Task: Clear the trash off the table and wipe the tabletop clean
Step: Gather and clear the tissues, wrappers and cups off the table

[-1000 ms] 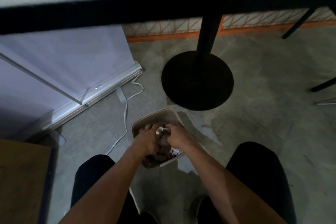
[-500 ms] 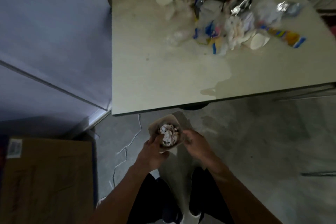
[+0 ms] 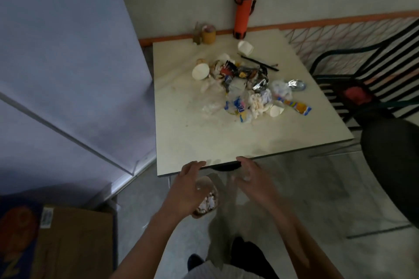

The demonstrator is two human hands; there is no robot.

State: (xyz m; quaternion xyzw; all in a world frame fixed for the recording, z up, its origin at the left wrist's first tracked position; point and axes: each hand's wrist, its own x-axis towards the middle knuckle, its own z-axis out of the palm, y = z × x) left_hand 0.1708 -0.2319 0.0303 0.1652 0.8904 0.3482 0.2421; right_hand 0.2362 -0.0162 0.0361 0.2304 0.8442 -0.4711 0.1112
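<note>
Head view: left hand (image 3: 189, 184) and right hand (image 3: 251, 179) hang apart, loose and empty, above the bin (image 3: 207, 199) on the floor; trash (image 3: 247, 88) heaps mid-table (image 3: 204, 140); probably light, crinkly, slippery; scoop from beneath.

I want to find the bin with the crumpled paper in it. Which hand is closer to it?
Left. The left hand hovers right over the bin on the floor, overlapping its rim in this view. The right hand is off to the bin's right, apart from it.
</note>
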